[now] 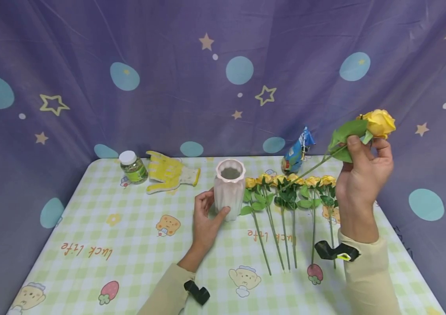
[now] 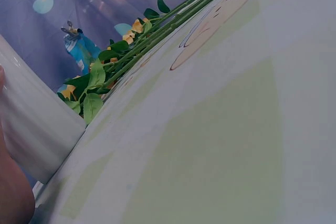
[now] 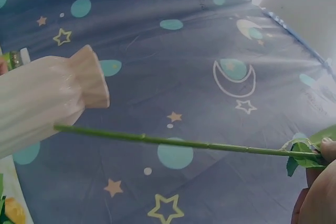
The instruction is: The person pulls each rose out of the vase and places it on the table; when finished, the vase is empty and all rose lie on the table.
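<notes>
Meanwhile, right hand (image 1: 364, 175) lifts a yellow rose (image 1: 378, 122) above the surface (image 1: 136, 245), fingers pinching the thin, likely bendy stem just below the delicate bloom. Left hand (image 1: 205, 218) w/ fingers curled round the ribbed vase (image 1: 228, 188), upright, apparently empty; more roses (image 1: 286, 192) lie beside it.

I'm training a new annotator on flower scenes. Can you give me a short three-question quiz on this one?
1. True or false: the right hand holds a yellow rose in the air.
2. What does the left hand touch? A) jar B) glove C) vase
3. Fill in: the other roses lie on the table to the ______ of the vase, in the head view.

Key
1. True; it pinches the stem just under the bloom.
2. C, the ribbed pale vase.
3. Right; the other roses lie in a row on the table, blooms toward the backdrop.
</notes>
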`<move>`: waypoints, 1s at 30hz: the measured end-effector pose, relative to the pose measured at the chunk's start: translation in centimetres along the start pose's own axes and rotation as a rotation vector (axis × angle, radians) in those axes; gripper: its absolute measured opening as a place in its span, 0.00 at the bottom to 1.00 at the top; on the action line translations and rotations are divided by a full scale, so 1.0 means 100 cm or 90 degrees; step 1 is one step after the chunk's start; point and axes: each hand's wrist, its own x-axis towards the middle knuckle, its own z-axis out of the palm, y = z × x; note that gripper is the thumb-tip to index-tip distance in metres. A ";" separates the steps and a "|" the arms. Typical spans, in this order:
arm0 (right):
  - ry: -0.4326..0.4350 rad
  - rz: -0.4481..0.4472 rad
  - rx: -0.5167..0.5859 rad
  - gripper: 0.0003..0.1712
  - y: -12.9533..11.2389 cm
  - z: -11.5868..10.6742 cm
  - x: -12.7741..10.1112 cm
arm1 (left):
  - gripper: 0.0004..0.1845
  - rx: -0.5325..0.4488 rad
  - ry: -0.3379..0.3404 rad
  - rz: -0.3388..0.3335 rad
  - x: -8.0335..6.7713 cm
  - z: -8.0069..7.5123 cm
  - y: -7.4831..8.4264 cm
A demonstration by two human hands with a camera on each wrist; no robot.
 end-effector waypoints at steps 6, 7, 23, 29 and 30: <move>-0.007 -0.002 -0.051 0.20 0.004 -0.012 0.001 | 0.33 0.005 0.001 -0.001 0.001 0.000 -0.001; -0.005 -0.003 -0.058 0.21 0.004 -0.015 0.002 | 0.33 0.005 0.001 -0.002 0.001 0.000 0.000; -0.007 0.000 -0.211 0.16 0.002 -0.088 0.029 | 0.33 0.006 -0.001 0.002 0.001 0.001 0.003; -0.014 0.032 -0.326 0.15 -0.004 -0.118 0.041 | 0.33 0.014 0.001 -0.012 0.000 0.001 0.004; -0.017 0.038 -0.344 0.15 -0.005 -0.122 0.043 | 0.34 0.015 0.001 -0.014 0.000 0.000 0.003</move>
